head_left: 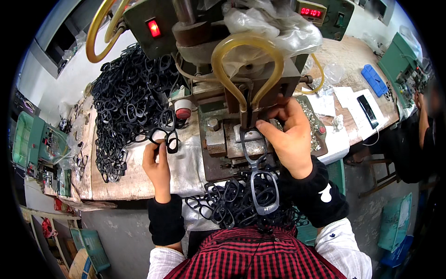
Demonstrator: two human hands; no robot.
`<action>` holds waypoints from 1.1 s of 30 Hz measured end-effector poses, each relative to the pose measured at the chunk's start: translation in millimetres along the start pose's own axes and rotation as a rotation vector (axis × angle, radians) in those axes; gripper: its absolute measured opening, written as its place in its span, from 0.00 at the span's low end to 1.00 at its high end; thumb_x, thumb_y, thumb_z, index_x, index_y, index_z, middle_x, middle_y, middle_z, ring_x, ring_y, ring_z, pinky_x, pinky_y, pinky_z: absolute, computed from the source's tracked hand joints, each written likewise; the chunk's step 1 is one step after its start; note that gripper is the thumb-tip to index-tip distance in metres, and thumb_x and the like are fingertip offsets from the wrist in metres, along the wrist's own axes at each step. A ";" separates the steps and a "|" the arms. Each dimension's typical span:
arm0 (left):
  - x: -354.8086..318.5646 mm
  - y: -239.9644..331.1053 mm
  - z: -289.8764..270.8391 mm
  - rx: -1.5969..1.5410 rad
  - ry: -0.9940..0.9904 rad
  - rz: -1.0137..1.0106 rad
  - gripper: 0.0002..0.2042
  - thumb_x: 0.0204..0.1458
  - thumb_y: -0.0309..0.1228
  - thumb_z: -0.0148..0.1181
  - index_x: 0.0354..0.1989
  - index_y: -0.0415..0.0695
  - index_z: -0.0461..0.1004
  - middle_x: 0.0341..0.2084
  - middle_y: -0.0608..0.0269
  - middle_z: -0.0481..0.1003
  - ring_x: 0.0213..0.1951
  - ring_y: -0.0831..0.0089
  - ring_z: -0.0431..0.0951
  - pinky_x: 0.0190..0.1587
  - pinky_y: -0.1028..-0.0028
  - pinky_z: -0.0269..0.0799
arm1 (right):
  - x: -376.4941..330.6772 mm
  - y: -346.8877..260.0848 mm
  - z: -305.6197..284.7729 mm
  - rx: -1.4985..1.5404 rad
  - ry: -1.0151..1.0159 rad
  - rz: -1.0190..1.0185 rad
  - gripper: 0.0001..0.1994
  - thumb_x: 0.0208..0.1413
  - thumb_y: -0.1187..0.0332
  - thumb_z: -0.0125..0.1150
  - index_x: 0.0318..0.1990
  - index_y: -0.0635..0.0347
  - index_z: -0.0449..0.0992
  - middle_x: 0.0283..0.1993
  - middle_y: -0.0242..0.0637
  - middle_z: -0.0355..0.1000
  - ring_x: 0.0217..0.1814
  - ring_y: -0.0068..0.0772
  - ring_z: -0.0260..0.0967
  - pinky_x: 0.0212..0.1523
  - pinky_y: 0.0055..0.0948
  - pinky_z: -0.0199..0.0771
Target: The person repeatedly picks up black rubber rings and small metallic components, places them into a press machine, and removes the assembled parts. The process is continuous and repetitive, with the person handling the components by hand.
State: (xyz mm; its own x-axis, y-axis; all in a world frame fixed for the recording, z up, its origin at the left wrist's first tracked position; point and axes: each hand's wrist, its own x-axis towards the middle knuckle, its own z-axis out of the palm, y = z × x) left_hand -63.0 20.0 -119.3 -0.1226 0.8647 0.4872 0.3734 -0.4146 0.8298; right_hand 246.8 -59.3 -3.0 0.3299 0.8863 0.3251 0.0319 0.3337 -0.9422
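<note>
My left hand [157, 169] pinches a black eyeglass frame [172, 142] between thumb and fingers, beside the big heap on the table. At the press, a dark grey eyeglass frame [254, 190] has its far rim in the metal fixture [253, 136]; its near rim hangs toward me. My right hand [291, 139] is closed around the far end of that frame, thumb beside the tool; its fingertips are partly hidden behind the tool. In my lap, below the press, lies a pile of black eyeglass frames [227, 204].
The press [186, 35] carries looped yellow hoses [248, 39] and a red button [183, 113]. A large heap of black frames [132, 97] covers the left table. Metal scraps [311, 121], a phone [367, 111] and a blue tray [374, 80] lie right. Another person sits far right.
</note>
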 end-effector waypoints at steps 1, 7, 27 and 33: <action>-4.5 5.7 0.6 0.019 -0.024 0.031 0.02 0.59 0.21 0.60 0.37 0.35 0.75 0.36 0.62 0.78 0.37 0.79 0.75 0.41 0.80 0.70 | -1.2 3.3 1.7 0.022 0.019 0.023 0.22 0.49 0.81 0.64 0.53 0.69 0.68 0.40 0.36 0.74 0.41 0.22 0.71 0.47 0.21 0.70; -3.0 82.8 1.3 -0.318 0.132 0.227 0.05 0.66 0.22 0.47 0.46 0.36 0.69 0.38 0.54 0.76 0.36 0.69 0.78 0.44 0.68 0.80 | -0.9 -15.4 18.7 0.041 0.015 0.020 0.28 0.49 0.80 0.65 0.59 0.73 0.63 0.41 0.37 0.75 0.45 0.22 0.72 0.51 0.22 0.69; 5.1 155.9 67.7 -0.039 -0.467 1.289 0.12 0.44 0.28 0.71 0.34 0.43 0.74 0.40 0.58 0.80 0.32 0.65 0.82 0.34 0.68 0.84 | -30.1 78.9 -102.2 -1.093 0.196 -0.269 0.05 0.45 0.73 0.69 0.32 0.61 0.82 0.55 0.53 0.73 0.64 0.57 0.66 0.63 0.45 0.65; -22.2 155.7 64.2 -0.107 -0.474 1.013 0.12 0.45 0.23 0.69 0.37 0.41 0.76 0.45 0.51 0.79 0.42 0.56 0.82 0.48 0.59 0.81 | -27.4 70.4 -93.8 -1.047 0.252 -0.305 0.06 0.51 0.76 0.64 0.38 0.64 0.80 0.46 0.48 0.76 0.53 0.49 0.73 0.56 0.39 0.70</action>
State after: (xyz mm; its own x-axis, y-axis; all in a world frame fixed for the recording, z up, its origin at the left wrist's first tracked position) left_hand 56.9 -45.5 -18.4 0.5637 0.1256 0.8164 0.0181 -0.9900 0.1398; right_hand 328.5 -90.2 -86.0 0.3505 0.6834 0.6404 0.8834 -0.0142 -0.4683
